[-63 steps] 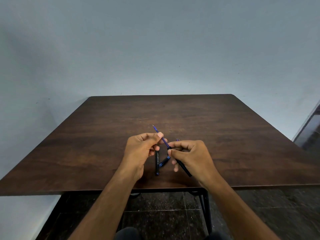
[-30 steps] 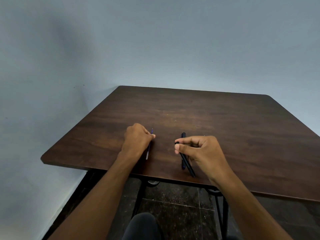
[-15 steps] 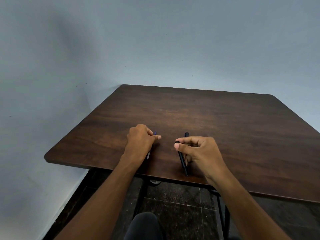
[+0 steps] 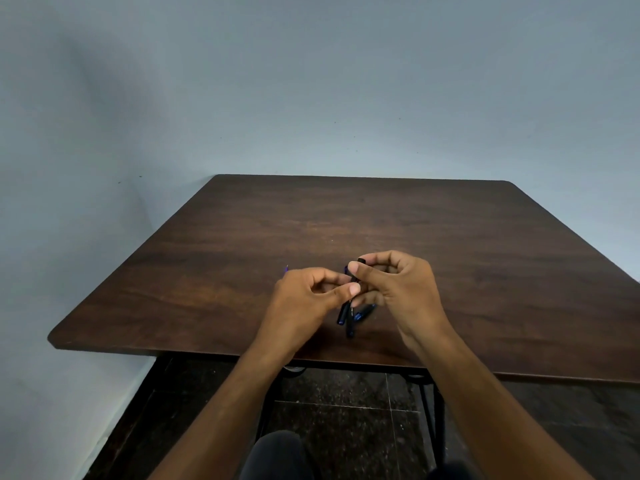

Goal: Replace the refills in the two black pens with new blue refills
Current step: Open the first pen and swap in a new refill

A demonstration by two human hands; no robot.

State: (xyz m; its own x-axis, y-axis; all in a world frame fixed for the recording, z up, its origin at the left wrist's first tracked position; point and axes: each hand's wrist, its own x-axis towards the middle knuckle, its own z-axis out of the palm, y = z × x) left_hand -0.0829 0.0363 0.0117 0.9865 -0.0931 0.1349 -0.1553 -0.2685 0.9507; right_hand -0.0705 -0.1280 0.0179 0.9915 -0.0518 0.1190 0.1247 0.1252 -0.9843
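Observation:
Both my hands meet over the near middle of the brown table (image 4: 450,237). My right hand (image 4: 398,289) pinches the top end of a black pen (image 4: 350,322) between thumb and forefinger. My left hand (image 4: 304,299) pinches the same pen lower down with its thumb tip. The pen hangs nearly upright, its lower end showing under the fingers. Just beside it are two more dark pen pieces with blue on them, one (image 4: 342,315) to the left and one (image 4: 365,311) lying on the table. The tip of a blue refill (image 4: 286,269) peeks out behind my left hand.
The table stands against a pale blue wall (image 4: 311,98), with its near edge (image 4: 207,355) right below my wrists. Under it are a black metal frame (image 4: 427,403) and a dark tiled floor (image 4: 346,410).
My left hand has left the refill on the table at the left and come over to the pen. My right hand has lifted the pen upright. The camera has turned.

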